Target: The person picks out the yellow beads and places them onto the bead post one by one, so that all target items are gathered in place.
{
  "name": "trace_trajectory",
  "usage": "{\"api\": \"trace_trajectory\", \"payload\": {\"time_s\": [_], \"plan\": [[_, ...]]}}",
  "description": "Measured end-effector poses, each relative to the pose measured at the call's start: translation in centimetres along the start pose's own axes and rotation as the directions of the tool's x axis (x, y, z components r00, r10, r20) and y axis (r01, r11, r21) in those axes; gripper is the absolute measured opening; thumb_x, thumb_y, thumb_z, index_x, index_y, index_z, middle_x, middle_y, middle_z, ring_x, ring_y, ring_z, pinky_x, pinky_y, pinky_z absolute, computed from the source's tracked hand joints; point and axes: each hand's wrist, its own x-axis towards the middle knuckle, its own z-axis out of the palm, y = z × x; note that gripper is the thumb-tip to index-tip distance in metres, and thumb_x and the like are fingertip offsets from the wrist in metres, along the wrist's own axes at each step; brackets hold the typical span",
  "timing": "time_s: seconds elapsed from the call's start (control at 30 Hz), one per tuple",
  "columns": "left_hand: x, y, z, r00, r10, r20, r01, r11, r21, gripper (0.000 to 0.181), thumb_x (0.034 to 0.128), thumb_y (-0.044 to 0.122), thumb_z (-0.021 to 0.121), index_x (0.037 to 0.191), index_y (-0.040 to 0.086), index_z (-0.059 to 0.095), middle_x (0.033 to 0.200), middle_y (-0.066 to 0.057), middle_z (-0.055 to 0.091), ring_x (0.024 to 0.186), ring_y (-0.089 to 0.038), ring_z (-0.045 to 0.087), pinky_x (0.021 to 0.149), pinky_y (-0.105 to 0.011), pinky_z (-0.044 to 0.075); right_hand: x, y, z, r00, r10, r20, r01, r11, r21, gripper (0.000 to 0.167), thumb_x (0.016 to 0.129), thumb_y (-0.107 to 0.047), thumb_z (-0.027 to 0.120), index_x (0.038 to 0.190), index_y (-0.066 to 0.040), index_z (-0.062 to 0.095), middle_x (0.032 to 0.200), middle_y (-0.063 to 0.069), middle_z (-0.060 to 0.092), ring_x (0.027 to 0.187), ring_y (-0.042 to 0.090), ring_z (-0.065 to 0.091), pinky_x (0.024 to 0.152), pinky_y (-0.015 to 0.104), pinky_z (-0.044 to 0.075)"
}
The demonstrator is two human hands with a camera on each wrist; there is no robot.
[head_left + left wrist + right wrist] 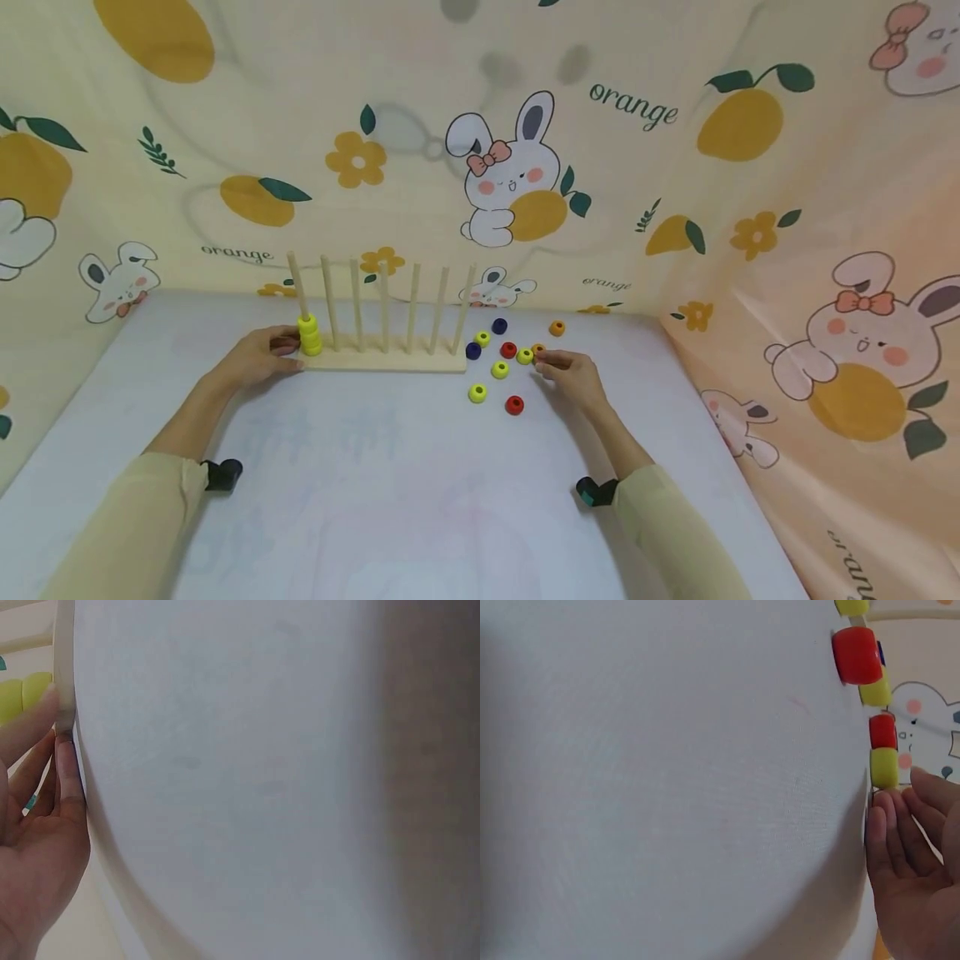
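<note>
A wooden peg rack (382,360) with a row of upright pegs stands near the back of the table. Several yellow beads (310,336) are stacked on its leftmost peg. My left hand (258,357) grips the left end of the base, beside that stack; the left wrist view shows thumb and fingers (69,769) at the base's edge. To the right of the rack, my right hand (573,377) pinches an orange bead (538,349), partly hidden by the fingertips. A yellow bead (525,356) lies right beside those fingers, also in the right wrist view.
Around the right hand lie loose beads: red (514,405), yellow (477,392), dark blue (473,351) and another orange one (557,328). A printed cloth (405,208) hangs behind the table and along its right side. The white tabletop (390,483) stretches toward me.
</note>
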Motion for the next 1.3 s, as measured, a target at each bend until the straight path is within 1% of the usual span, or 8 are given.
{"api": "trace_trajectory", "payload": {"time_s": [0.17,0.3,0.43,0.63,0.73,0.9,1.17,1.3], "plan": [[-0.1,0.4,-0.2,1.0,-0.016,0.002,0.016,1.0,-0.003,0.078,0.0906,0.013,0.073,0.15,-0.01,0.028,0.148,-0.032,0.04,0.135,-0.046,0.04,0.114,-0.055,0.035,0.6,-0.1,0.2,1.0,0.009,-0.019,-0.009,1.0,-0.026,0.031,0.093,-0.021,0.071,0.122,-0.011,0.071,0.116,0.003,0.073,0.104,0.017,0.066,0.088,0.028,0.055],[-0.1,0.5,-0.3,1.0,-0.024,0.004,0.024,1.0,0.0,0.079,0.0906,0.014,0.073,0.151,-0.009,0.028,0.148,-0.031,0.039,0.136,-0.046,0.04,0.114,-0.054,0.035,0.8,-0.3,0.6,0.999,-0.025,-0.042,0.022,0.998,-0.062,0.03,0.093,-0.018,0.071,0.122,-0.009,0.071,0.115,0.005,0.073,0.1,0.019,0.067,0.081,0.025,0.057],[-0.1,0.3,-0.2,1.0,-0.007,0.003,0.007,1.0,0.002,0.078,0.0904,0.015,0.073,0.15,-0.01,0.029,0.147,-0.032,0.04,0.135,-0.046,0.041,0.114,-0.054,0.036,1.0,-0.4,1.3,0.996,-0.052,-0.078,0.043,0.993,-0.107,0.032,0.092,-0.018,0.073,0.122,-0.009,0.07,0.113,0.006,0.072,0.095,0.02,0.067,0.074,0.023,0.057],[-0.1,-0.2,-0.1,1.0,0.002,0.005,-0.002,1.0,0.004,0.077,0.09,0.014,0.074,0.149,-0.01,0.03,0.145,-0.032,0.043,0.134,-0.046,0.042,0.113,-0.054,0.036,1.3,-0.5,2.5,0.992,-0.059,-0.11,0.041,0.986,-0.159,0.04,0.087,-0.018,0.078,0.125,-0.008,0.069,0.11,0.007,0.07,0.097,0.023,0.064,0.082,0.03,0.057],[0.0,-0.2,0.0,1.0,-0.002,0.001,0.002,1.0,0.005,0.077,0.0901,0.013,0.073,0.149,-0.01,0.03,0.146,-0.031,0.042,0.134,-0.046,0.042,0.113,-0.054,0.037,1.3,-0.6,3.0,0.99,-0.054,-0.128,0.031,0.984,-0.175,0.04,0.087,-0.02,0.078,0.124,-0.009,0.069,0.112,0.007,0.07,0.1,0.023,0.063,0.088,0.034,0.055],[0.2,-0.1,0.0,1.0,0.0,0.0,0.0,1.0,0.006,0.076,0.0903,0.013,0.073,0.149,-0.01,0.03,0.146,-0.031,0.042,0.134,-0.045,0.043,0.113,-0.053,0.038,1.3,-0.5,3.1,0.986,-0.05,-0.158,0.021,0.983,-0.18,0.036,0.087,-0.02,0.078,0.121,-0.01,0.071,0.111,0.006,0.07,0.1,0.024,0.062,0.088,0.036,0.055],[0.2,0.1,0.0,1.0,0.001,0.006,-0.001,1.0,0.007,0.076,0.0902,0.013,0.073,0.149,-0.01,0.031,0.146,-0.031,0.042,0.134,-0.045,0.043,0.113,-0.053,0.038,1.1,-0.8,2.5,0.994,0.0,-0.107,-0.016,0.989,-0.145,0.034,0.091,-0.021,0.074,0.123,-0.01,0.069,0.116,0.007,0.068,0.097,0.022,0.064,0.078,0.03,0.058],[0.1,0.2,-0.1,1.0,0.012,0.009,-0.012,1.0,0.001,0.077,0.0897,0.012,0.074,0.148,-0.011,0.031,0.146,-0.032,0.041,0.134,-0.046,0.043,0.113,-0.052,0.038,1.0,-1.0,2.1,0.996,-0.009,-0.084,-0.001,0.993,-0.119,0.034,0.091,-0.023,0.074,0.122,-0.011,0.068,0.118,0.007,0.069,0.091,0.021,0.066,0.073,0.028,0.058]]}}
